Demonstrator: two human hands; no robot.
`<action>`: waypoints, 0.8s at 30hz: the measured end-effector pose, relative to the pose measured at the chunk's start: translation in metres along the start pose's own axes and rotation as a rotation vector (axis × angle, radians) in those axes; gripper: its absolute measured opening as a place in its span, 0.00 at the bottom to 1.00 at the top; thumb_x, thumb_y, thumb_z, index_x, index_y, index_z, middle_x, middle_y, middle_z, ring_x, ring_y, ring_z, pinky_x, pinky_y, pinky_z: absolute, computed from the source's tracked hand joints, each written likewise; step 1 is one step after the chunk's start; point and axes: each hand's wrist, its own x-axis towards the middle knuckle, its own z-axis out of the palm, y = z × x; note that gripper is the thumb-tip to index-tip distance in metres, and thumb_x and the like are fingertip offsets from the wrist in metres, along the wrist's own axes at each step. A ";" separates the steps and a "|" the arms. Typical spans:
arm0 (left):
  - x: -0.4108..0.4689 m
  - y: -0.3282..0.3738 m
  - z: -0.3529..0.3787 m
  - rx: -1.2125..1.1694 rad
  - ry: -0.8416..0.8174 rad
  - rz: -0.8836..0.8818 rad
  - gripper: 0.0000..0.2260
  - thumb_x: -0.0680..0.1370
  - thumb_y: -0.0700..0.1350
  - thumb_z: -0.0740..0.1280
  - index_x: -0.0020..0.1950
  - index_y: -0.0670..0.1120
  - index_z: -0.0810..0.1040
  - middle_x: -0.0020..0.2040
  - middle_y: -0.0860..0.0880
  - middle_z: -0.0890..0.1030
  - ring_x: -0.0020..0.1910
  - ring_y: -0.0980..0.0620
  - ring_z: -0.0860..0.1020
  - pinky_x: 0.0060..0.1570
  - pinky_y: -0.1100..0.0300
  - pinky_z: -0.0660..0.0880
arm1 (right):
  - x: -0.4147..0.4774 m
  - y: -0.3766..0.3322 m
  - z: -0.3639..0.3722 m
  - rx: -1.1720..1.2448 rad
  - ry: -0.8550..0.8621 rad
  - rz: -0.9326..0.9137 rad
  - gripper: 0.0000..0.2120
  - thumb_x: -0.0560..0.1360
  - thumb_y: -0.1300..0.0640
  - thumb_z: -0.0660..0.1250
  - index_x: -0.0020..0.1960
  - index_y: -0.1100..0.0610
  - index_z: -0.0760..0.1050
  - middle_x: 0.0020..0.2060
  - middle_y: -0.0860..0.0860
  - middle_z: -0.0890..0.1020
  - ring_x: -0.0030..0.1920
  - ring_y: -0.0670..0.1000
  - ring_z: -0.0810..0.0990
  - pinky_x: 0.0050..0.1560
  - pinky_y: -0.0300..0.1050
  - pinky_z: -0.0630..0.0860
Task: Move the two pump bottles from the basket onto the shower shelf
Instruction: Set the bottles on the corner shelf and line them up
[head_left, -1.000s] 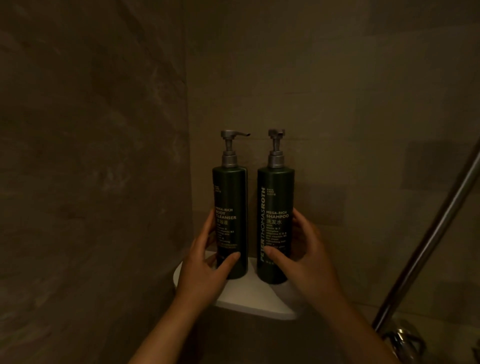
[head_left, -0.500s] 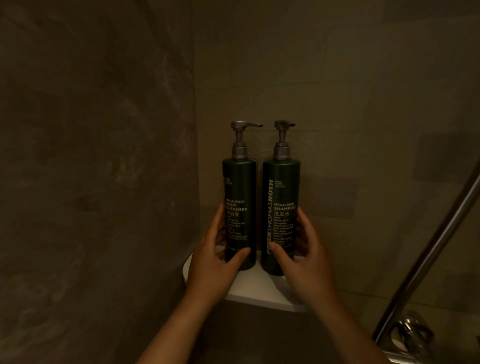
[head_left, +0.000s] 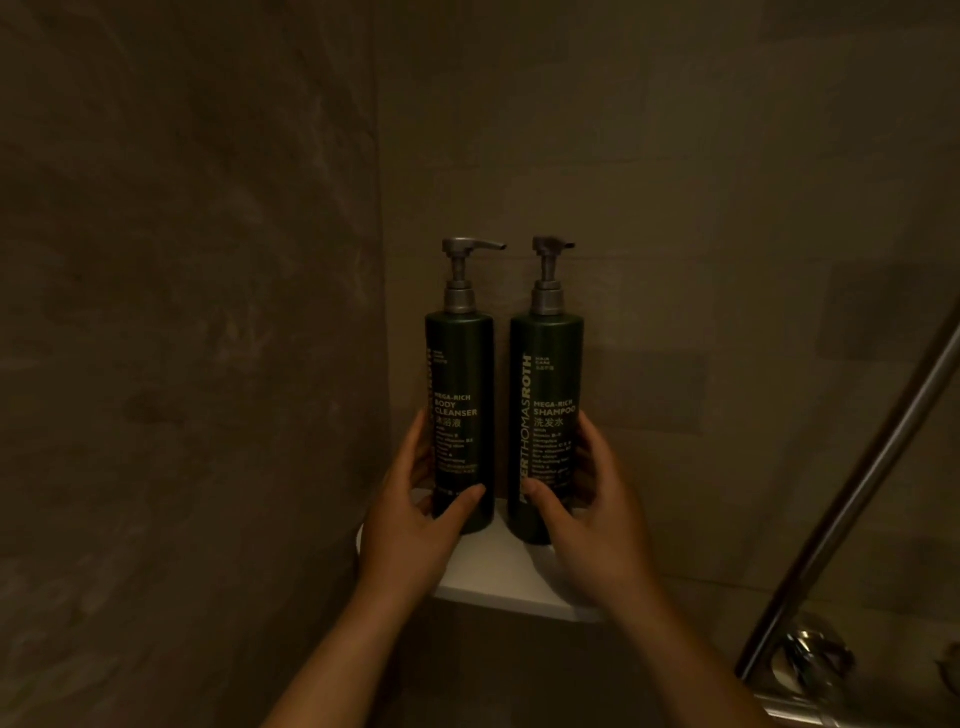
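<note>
I have both bottles standing upright on the shelf (head_left: 498, 577), tucked into the corner where the two walls meet: the cleanser (head_left: 460, 415) on the left, the shampoo (head_left: 545, 421) on the right, just beside each other with a thin gap between them. My left hand (head_left: 415, 525) is wrapped round the lower part of the cleanser, thumb across its front and fingers round its far side; my right hand (head_left: 587, 519) grips the lower shampoo the same way, thumb on the label. So both hands are closed on their bottles, not let go. The basket is out of sight. I judge the task nearly done, with only the release left, and that is where it could slip. The bottles are tall and narrow with heavy-looking pump heads, so a thumb dragging across the front as I draw back could tip one forward off the shelf, which has little free room in front. The cleanser's spout points right, over the gap toward the shampoo's pump, so any twist on release could knock the two together. The light is dim and I cannot tell whether the bases sit fully flat, so a bottle could rock once freed. The rail (head_left: 852, 493) to my right is well apart, yet an elbow swinging out might catch it.
</note>
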 end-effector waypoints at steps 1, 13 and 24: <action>0.000 0.000 0.000 0.001 0.004 -0.003 0.36 0.69 0.45 0.73 0.67 0.71 0.60 0.58 0.73 0.71 0.59 0.70 0.70 0.52 0.68 0.73 | -0.001 0.000 -0.001 -0.006 0.008 0.001 0.36 0.69 0.55 0.72 0.70 0.40 0.58 0.64 0.41 0.71 0.63 0.40 0.70 0.63 0.51 0.72; 0.000 0.002 0.000 -0.020 -0.017 -0.009 0.34 0.72 0.41 0.70 0.68 0.70 0.60 0.58 0.72 0.71 0.57 0.73 0.71 0.48 0.76 0.71 | 0.006 -0.005 0.008 -0.055 0.052 -0.036 0.36 0.66 0.52 0.75 0.68 0.42 0.61 0.59 0.39 0.69 0.59 0.39 0.72 0.59 0.45 0.75; -0.001 0.002 -0.002 -0.026 0.022 -0.031 0.33 0.71 0.47 0.71 0.68 0.69 0.59 0.59 0.70 0.70 0.59 0.72 0.70 0.53 0.70 0.70 | 0.006 0.003 0.002 0.070 -0.027 0.032 0.32 0.63 0.47 0.74 0.62 0.34 0.64 0.58 0.37 0.75 0.57 0.34 0.73 0.53 0.36 0.73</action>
